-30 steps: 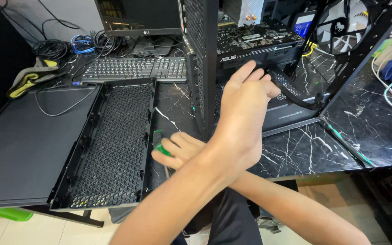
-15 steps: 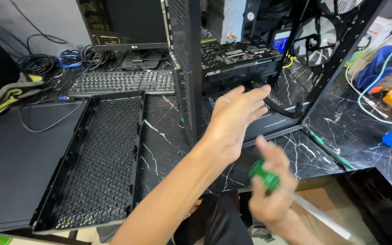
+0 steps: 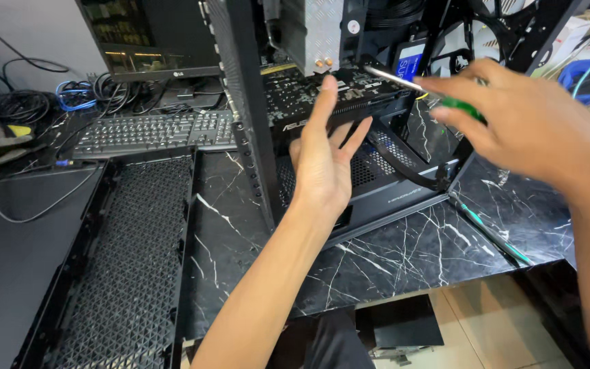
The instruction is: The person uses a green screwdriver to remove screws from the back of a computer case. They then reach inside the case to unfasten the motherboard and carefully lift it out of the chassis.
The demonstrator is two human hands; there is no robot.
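Head view: black marble desk (image 3: 404,253); left hand (image 3: 322,164) open, right hand (image 3: 520,123) gripping screwdriver (image 3: 411,83).

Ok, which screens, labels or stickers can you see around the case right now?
Monitor: behind the keyboard, rectangular, black frame, dim reflective screen.
Blue label: inside the case, rectangular, white lettering.
Round sticker: on the silver cooler, white with red.

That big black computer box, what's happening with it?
A person is working inside the open computer case on a marble-patterned table. Their left hand is raised, open, against the graphics card. Their right hand holds a green-handled screwdriver, its tip pointing into the case. A mesh side panel lies flat beside a keyboard.
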